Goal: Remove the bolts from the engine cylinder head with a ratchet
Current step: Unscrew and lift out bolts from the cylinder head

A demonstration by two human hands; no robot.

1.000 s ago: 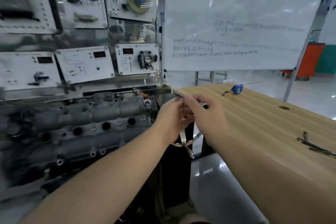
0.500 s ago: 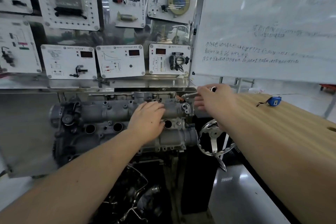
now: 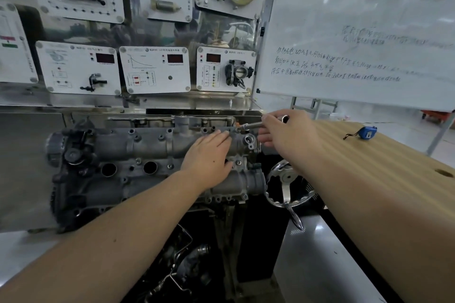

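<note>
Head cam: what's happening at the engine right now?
A person is working on the grey metal engine cylinder head. The right hand grips a silver ratchet whose tip sits at a bolt near the head's upper right end. The left hand lies flat on the casting beside it. A blue tape measure lies on the wooden table.

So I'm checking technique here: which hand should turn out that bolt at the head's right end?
The right hand: it already grips the ratchet, whose tip sits at that bolt. The left hand lies flat on the cylinder head, steadying.
</note>
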